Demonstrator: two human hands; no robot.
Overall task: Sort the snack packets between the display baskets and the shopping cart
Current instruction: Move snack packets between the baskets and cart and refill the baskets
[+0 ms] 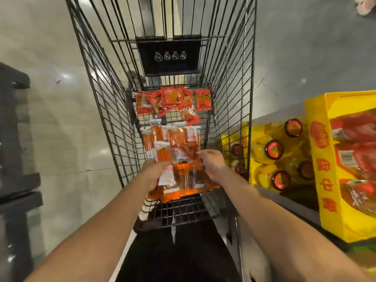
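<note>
Now, shopping cart [114, 110]: it is a black wire cart seen from the handle end, and its floor carries all the snack packets in view.
Step in hand: I judge that the person is gathering packets at the near end of the cart, to take them out or to put them in order; which of the two cannot be told.
Next move: it calls for a firm hold on the whole bundle, because the slippery wrappers may slide apart, and then a lift over the cart's near edge.
Arms: both forearms reach forward and down into the cart, close together.
Stick packets [173, 137]: clear packets with orange sticks lie in a loose heap from the middle of the cart floor to its near end.
Red packets [168, 99]: small red packets lie along the far end of the cart floor.
Left hand [154, 169]: its fingers are curled round several stick packets and grip them from the left.
Right hand [211, 163]: its fingers are bent and pinch the wrappers from the right side.
</note>
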